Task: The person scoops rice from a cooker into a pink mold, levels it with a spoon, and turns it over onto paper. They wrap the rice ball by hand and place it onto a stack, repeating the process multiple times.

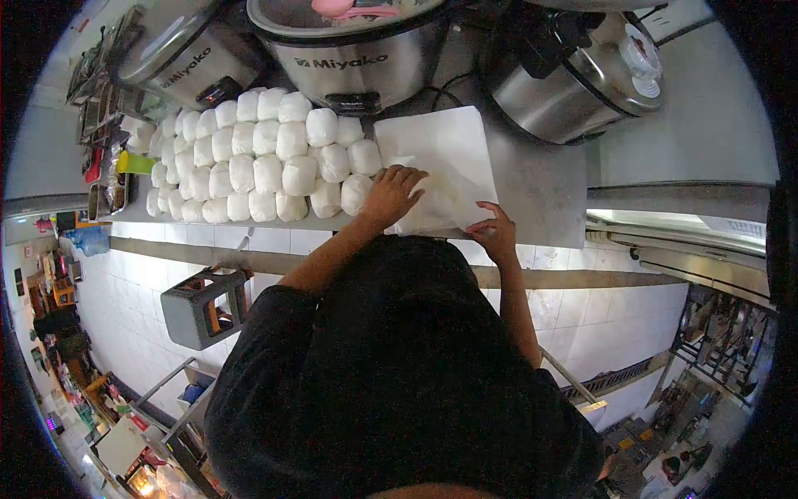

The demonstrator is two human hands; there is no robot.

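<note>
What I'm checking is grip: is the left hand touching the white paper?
Touching: in the head view, the left hand lies pressed on the white paper, no gap.

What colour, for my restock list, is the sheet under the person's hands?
Plain white, no print visible; the sheet shows best in the head view.

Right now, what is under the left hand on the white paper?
The left hand rests on a bulge in the white paper sheet, beside the wrapped white bundles. What fills the bulge is covered by paper and hand. The right hand touches the sheet's near edge.
</note>
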